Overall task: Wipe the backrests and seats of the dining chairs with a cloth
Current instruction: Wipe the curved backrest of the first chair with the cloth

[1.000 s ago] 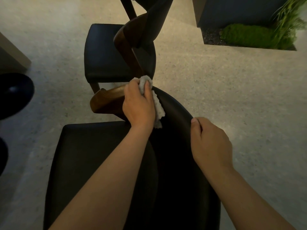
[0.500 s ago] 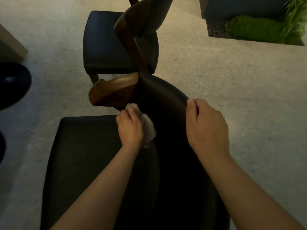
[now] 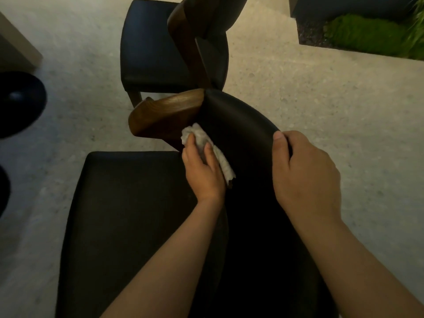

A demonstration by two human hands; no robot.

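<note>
Gripping a crumpled white cloth (image 3: 207, 149), the left hand (image 3: 204, 173) is pressed against the curved black padded backrest (image 3: 238, 125) — whose top edge is clasped by the right hand (image 3: 305, 173).

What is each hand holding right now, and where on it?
The left hand grips a crumpled white cloth around its middle, pressing it on the near chair's black backrest. The right hand grips that backrest's top edge.

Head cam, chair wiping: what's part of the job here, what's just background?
In the job: cloth in left hand, against the near chair's backrest; right hand gripping its top edge; near seat; second chair beyond.
Just there: moss bed, black round base at left.
</note>
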